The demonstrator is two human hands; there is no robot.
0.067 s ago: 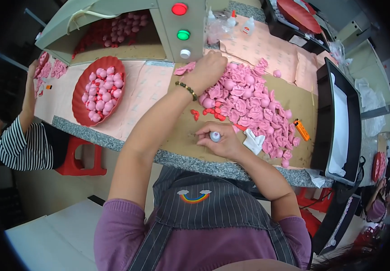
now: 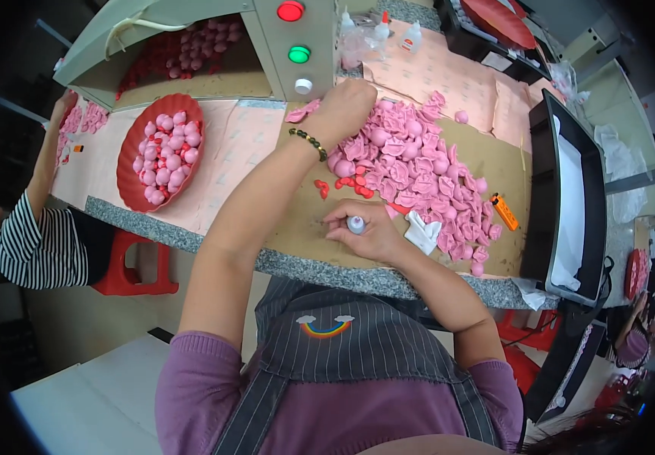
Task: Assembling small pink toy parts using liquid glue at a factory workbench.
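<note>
My left hand [image 2: 349, 106], with a beaded bracelet at its wrist, reaches to the far left edge of a heap of pink petal-shaped pieces [image 2: 421, 178]. Its fingers bend down out of sight behind the back of the hand. Close to the table's front edge, my right hand [image 2: 373, 233] is closed around a small bottle [image 2: 355, 224] with a pale tip pointing up. Small red pieces [image 2: 356, 180] lie between the two hands. A crumpled white cloth [image 2: 422, 232] rests beside my right hand, against the heap. Pink balls are mixed among the petal pieces.
A red scalloped dish [image 2: 125, 163] of pink balls stands left. Behind it is a machine housing [image 2: 263, 45] with buttons. An orange lighter [image 2: 505, 212] and a black tray [image 2: 543, 197] lie right. Glue bottles [image 2: 411, 38] stand at the back. Another person [image 2: 36, 235] works far left.
The whole view has shifted slightly. Both hands keep almost the same places over the table, and the right still holds the bottle.
</note>
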